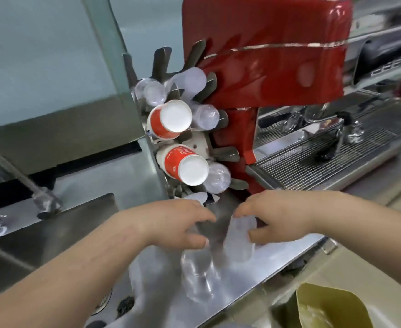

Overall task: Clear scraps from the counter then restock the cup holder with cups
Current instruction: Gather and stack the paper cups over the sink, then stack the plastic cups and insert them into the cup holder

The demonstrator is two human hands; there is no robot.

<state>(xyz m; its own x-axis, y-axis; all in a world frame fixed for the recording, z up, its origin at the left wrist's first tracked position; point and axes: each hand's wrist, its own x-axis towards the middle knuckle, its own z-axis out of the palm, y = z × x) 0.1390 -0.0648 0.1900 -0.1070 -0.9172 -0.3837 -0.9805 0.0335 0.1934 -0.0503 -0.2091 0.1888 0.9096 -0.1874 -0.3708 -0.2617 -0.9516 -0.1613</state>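
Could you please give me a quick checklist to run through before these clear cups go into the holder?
1. Right hand grips the clear cup stack: ok, fingers and thumb curl around it.
2. Left hand has a hold on the clear plastic below it: cannot tell, blurred.
3. Free slot in the cup holder: ok, the upper prongs stand bare.
4. Red paper cups seated in their slots: ok, both stacks sit in the rack.
5. Counter free of scraps: not ok, loose clear plastic lies on it.
6. Way up to the holder unblocked: ok, nothing between hands and rack.
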